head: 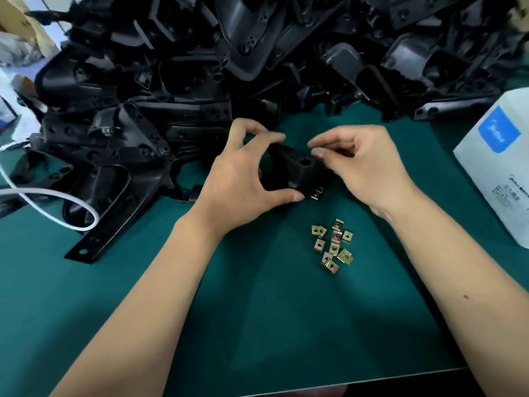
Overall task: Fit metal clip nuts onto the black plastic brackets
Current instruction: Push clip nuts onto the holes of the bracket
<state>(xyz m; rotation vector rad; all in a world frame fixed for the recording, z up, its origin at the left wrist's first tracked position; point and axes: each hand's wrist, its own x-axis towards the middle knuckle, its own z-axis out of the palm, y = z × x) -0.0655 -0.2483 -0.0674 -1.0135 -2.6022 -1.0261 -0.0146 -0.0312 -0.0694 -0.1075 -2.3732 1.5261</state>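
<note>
A heap of black brackets (200, 81) blocks the bench's (286, 325) far edge and left side; a white box (498, 167) stands at the right edge. The near middle lies open past the clip nuts (333, 246).

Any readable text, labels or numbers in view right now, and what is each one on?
White box, blue label: white script, too blurred to read.
White box, side face: small dark print lines, too small to read.
Black plastic brackets, clip nuts, green mat: no text visible.
</note>
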